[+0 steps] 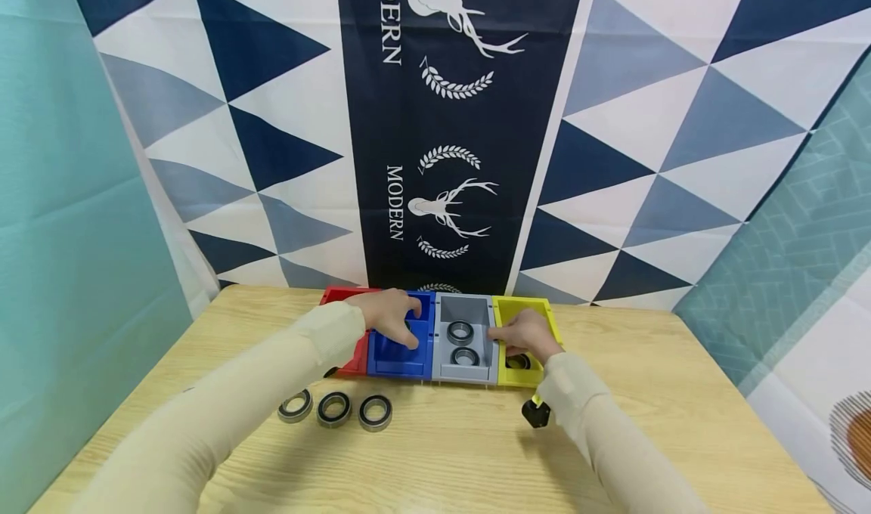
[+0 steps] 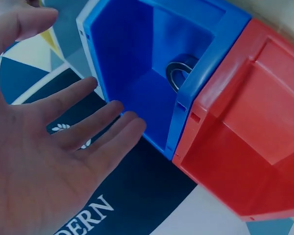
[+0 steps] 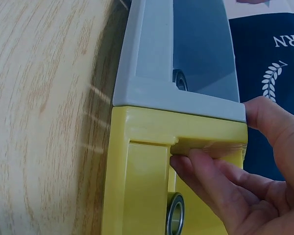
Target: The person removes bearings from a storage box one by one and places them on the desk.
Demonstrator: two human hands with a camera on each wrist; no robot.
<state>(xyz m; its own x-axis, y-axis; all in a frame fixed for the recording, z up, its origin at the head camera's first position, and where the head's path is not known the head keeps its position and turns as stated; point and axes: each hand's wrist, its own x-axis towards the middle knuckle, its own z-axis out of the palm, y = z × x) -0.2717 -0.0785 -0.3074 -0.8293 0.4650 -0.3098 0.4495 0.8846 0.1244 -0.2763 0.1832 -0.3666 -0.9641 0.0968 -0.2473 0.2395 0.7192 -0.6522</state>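
My left hand [image 1: 391,314] hovers over the blue bin [image 1: 401,366] with its fingers spread and nothing held. Inside that bin, a ring-shaped ball bearing [image 2: 181,73] leans near the front wall in the left wrist view. My right hand [image 1: 527,334] reaches into the yellow bin [image 3: 137,176]. Its thumb lies at the grey bin's rim and its fingers are inside the yellow wall, pinching the side where the bins meet. A bearing [image 3: 175,215] stands in the yellow bin below these fingers. Two bearings, one nearer the back [image 1: 460,332], lie in the grey bin [image 1: 466,310].
A red bin [image 1: 333,295] adjoins the blue one, partly behind the left forearm. Three bearings, including a middle one [image 1: 334,409], lie in a row on the wooden table [image 1: 435,453]. A patterned cloth [image 1: 449,136] hangs behind the bins. A small black object [image 1: 535,413] shows beside the right wrist.
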